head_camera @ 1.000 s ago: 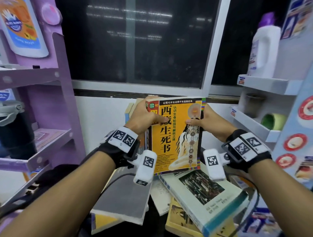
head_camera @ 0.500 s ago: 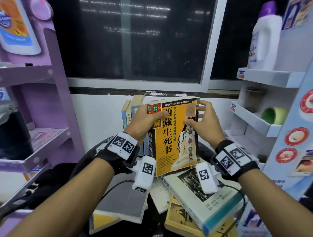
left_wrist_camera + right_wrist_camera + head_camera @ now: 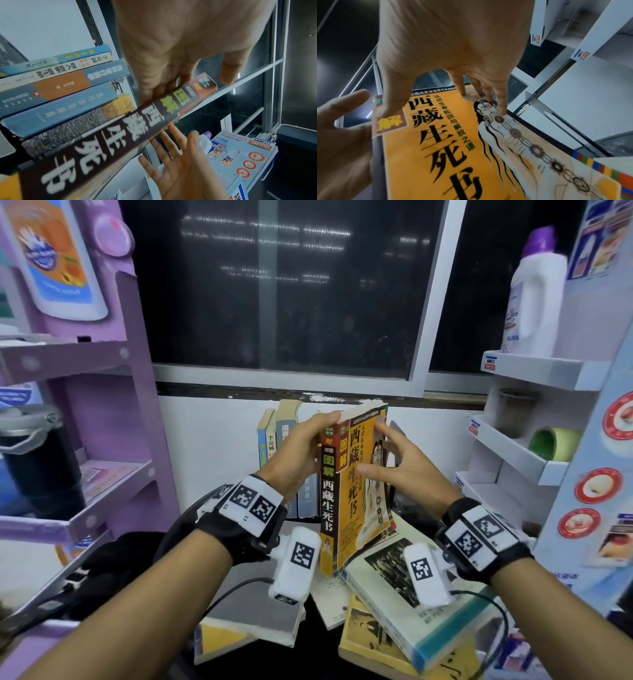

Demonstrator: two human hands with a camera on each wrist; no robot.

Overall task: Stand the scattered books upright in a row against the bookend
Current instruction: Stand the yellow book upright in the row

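Five books upright: the row of standing books [image 3: 278, 453] at the back wall under the window [image 3: 281, 285], counted from the spines in the left wrist view, so this part looks done.
Loose pile: several flat books [image 3: 404, 587] lie in a heap near the person, not yet stood; I judge roughly half the job is left, though the heap's exact number cannot be told.
Book in hand: the yellow book [image 3: 354, 494] is upright with its dark spine toward the person, just right of the row and a little in front of it, not yet pressed against it.
Left hand [image 3: 301, 448]: curled round the top of the spine, thumb on the cover corner, gripping the yellow book.
Right hand [image 3: 399, 465]: fingers straight and spread, tips resting on the front cover, steadying it without any clasp.
Bookend: a thin grey metal plate [image 3: 539, 106] stands just behind the book's far edge; whether a second support holds the row's left end cannot be told.
Left wrist view only: the row's spines are readable, with the yellow book's spine lying alongside the last of them.
Right wrist view only: the fingertips [image 3: 502, 111] touch the cover, and the bookend's shape is plain.
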